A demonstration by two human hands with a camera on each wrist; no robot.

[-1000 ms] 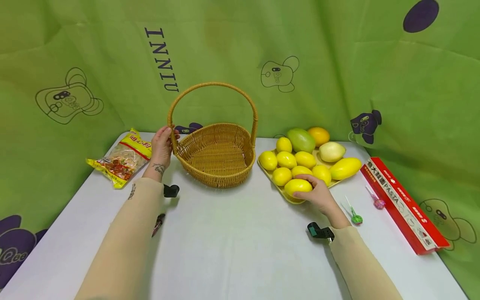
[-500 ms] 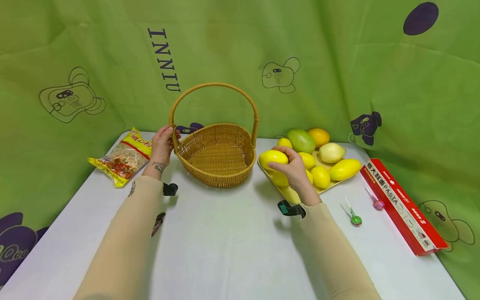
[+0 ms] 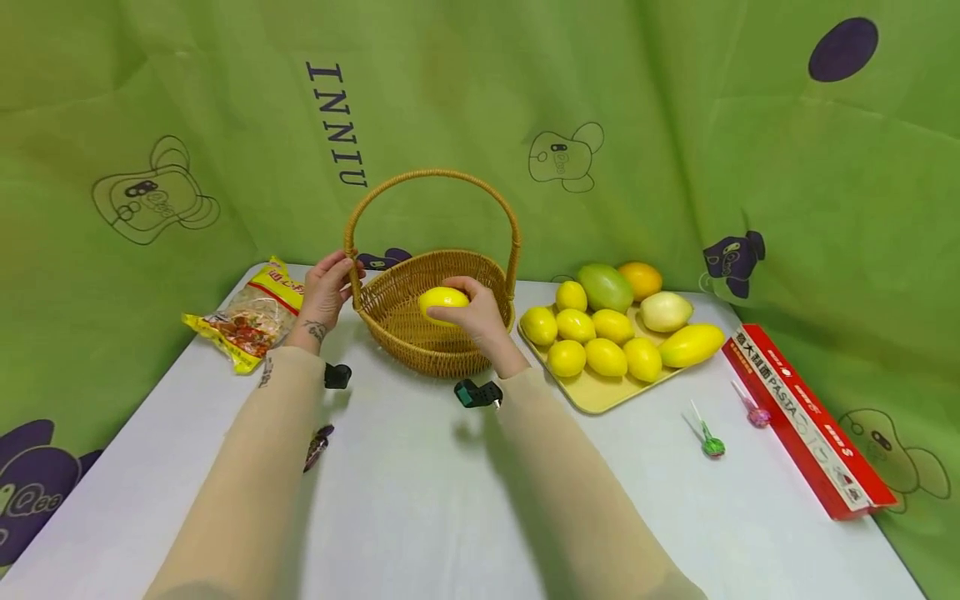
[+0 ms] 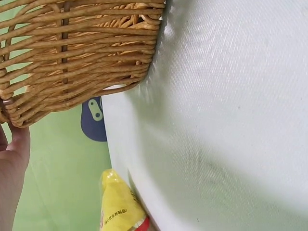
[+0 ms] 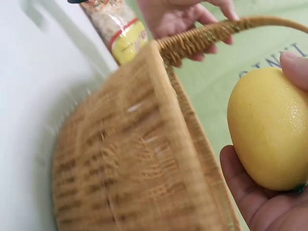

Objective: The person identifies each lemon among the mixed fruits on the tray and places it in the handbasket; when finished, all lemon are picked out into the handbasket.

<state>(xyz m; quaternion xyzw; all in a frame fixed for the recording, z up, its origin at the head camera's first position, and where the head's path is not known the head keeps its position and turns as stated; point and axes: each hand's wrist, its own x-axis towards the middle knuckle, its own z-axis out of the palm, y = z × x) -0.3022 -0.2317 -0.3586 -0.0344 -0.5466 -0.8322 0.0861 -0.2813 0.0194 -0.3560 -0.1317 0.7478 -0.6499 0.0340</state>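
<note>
My right hand (image 3: 480,321) holds a smooth yellow lemon (image 3: 441,305) between thumb and fingers, over the opening of the wicker basket (image 3: 431,362). In the right wrist view the lemon (image 5: 269,127) shows a small dark green spot at its lower end, beside the basket rim (image 5: 168,106). At the basket's left side, my left hand (image 3: 325,296) grips the base of its tall arched handle (image 3: 431,174). The left wrist view shows only part of that hand (image 4: 12,168) at the basket's edge. No fruit shows on the visible basket floor.
Right of the basket, a yellow tray (image 3: 596,400) bears several lemons and larger fruits. Two lollipops (image 3: 712,446) and a red pasta box (image 3: 813,425) lie farther right. A yellow food bag (image 3: 251,321) is at the left, and a dark wrapped item (image 3: 318,447) lies near the left forearm.
My right hand has carried the lemon up from the tray and leftward to over the basket. The left hand has kept its grip on the handle.
</note>
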